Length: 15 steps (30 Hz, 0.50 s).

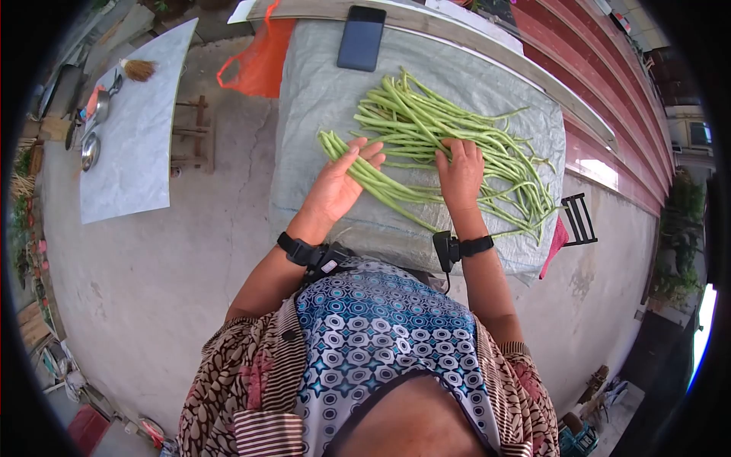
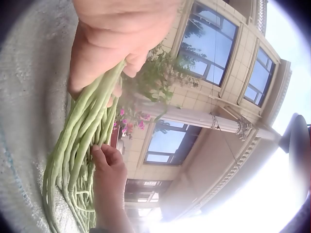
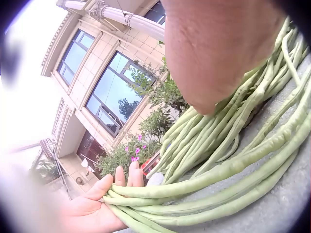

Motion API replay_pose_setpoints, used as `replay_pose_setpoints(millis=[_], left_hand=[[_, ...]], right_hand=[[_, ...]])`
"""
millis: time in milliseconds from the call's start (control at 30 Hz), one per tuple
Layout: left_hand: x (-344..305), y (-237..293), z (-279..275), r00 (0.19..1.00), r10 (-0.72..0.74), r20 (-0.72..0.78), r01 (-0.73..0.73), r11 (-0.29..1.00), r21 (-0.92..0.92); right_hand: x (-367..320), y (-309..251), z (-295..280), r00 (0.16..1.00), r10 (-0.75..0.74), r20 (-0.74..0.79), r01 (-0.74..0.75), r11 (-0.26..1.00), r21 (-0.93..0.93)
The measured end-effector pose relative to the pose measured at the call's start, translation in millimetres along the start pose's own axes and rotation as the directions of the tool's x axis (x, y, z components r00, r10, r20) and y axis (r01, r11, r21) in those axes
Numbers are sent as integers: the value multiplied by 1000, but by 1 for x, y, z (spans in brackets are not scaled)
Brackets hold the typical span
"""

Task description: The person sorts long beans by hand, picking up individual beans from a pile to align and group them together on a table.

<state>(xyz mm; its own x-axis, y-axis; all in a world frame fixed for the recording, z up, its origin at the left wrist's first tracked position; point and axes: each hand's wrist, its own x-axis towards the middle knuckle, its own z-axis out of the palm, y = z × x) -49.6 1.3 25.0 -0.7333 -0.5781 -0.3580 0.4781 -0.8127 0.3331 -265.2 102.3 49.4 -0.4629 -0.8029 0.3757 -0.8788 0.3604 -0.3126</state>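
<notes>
A small bunch of green yardlong beans [image 1: 381, 187] lies across my left hand [image 1: 335, 186], held between the thumb and the fingers near the bean ends. In the right wrist view the palm of that hand faces up under the bunch [image 3: 214, 179]. My right hand [image 1: 461, 175] is at the larger pile of yardlong beans [image 1: 502, 156], its fingertips bent down onto them. From the left wrist view, its thumb and fingers [image 2: 108, 158] pinch at beans in the pile. The far ends of the held bunch trail towards the pile.
A grey plastic sheet [image 1: 320, 99] covers the table under the beans. A phone [image 1: 362, 38] lies at its far edge, beside an orange plastic bag [image 1: 266, 61]. Off to the left stands another table [image 1: 141, 145] with bowls and a brush. Red steps [image 1: 601, 84] rise at the right.
</notes>
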Motion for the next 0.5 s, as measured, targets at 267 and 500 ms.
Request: replay_pose_setpoints(millis=[267,500], left_hand=[[0,6,1,994,-6,110,-2,998,68],[2,11,8,992,-3,126,-4,998,60]], right_hand=[[-28,-23,-15,994,0,109,-47,901,431],[-55,-28,-13,972,-43,231,-66,894,444]])
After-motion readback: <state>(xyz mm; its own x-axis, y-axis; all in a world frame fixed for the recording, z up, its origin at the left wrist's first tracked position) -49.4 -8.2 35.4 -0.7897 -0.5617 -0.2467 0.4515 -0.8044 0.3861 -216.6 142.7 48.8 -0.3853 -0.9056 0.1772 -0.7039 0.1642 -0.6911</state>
